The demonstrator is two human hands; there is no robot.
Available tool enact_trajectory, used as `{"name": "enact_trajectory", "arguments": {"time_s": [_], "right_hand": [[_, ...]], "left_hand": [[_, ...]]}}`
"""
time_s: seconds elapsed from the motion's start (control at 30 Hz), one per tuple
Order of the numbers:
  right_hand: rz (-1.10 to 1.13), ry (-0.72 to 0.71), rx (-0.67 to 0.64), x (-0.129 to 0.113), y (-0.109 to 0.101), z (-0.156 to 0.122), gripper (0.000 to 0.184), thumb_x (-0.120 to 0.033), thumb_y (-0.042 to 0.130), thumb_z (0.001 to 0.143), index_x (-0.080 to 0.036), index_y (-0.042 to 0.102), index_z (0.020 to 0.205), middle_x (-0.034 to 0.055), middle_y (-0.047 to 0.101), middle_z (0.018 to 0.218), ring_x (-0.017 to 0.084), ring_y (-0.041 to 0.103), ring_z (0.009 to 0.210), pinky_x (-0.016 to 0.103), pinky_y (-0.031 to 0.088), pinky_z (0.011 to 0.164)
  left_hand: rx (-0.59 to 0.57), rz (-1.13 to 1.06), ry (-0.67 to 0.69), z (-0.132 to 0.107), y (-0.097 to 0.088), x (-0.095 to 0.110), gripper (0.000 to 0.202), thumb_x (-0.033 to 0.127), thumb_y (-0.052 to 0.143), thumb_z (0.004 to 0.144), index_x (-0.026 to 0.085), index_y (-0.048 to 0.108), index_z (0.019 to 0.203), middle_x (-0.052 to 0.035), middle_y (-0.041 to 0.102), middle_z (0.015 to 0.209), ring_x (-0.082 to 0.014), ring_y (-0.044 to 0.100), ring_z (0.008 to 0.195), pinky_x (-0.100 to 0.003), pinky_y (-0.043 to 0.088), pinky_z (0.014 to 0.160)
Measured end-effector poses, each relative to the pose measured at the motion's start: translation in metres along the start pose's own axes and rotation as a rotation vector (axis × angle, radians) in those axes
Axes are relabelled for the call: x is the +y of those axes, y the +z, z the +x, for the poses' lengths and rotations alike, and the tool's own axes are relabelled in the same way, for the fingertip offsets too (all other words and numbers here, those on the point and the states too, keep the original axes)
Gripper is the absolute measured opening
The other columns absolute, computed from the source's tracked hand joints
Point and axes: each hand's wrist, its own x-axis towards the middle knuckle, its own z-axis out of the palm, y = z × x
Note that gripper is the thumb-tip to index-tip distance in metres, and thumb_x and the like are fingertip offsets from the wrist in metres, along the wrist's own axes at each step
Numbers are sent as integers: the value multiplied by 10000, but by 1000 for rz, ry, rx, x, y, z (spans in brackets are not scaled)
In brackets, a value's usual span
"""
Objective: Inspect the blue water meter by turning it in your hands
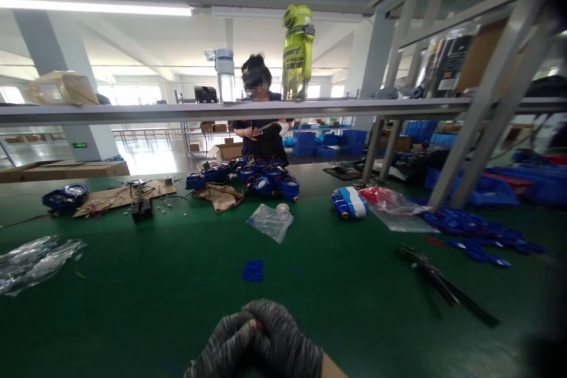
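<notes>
At the bottom edge of the green bench, my two hands are in grey knit gloves and pressed together. My left hand is curled, and my right hand is wrapped against it from the right. A small pale spot shows between them; whether it is a fingertip or a part I cannot tell. The nearest thing is a small blue piece lying on the mat just beyond the hands.
A clear plastic bag lies ahead, with blue assemblies and a brown cloth beyond it. Loose blue parts and a dark hand tool are on the right, and crumpled plastic is on the left. A person works across the bench, behind a shelf rail.
</notes>
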Motion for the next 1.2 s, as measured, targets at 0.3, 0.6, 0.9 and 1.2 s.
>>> {"name": "enact_trajectory", "arguments": {"time_s": [0.3,0.6,0.9,1.2], "right_hand": [[2,-29,20,2,1,-1,304,-390,456,911,-207,669,1026,40,686,953,158,624,874,269,463,811],[-16,-26,26,3,2,2,332,-419,449,895,-201,682,985,45,689,914,173,629,840,286,475,776],[-63,-33,6,4,2,1,345,-445,418,912,-214,658,1002,40,680,928,170,621,844,286,470,782],[-213,-42,-8,6,4,4,376,-434,361,895,-182,640,877,36,657,801,147,600,725,235,447,666]], "left_hand": [[25,-213,-373,18,6,21,483,557,697,738,193,721,1055,-138,661,1166,-342,565,1146,-483,411,1036],[3,-251,-369,19,3,33,491,612,688,724,202,733,991,-116,667,1161,-322,542,1182,-438,394,1062],[11,-167,-243,16,7,8,532,626,702,698,231,721,1054,-117,676,1131,-344,590,1107,-481,450,1001],[33,134,218,-2,0,-4,589,484,800,665,346,615,1208,-77,622,1251,-345,566,1162,-456,447,1017]]}}
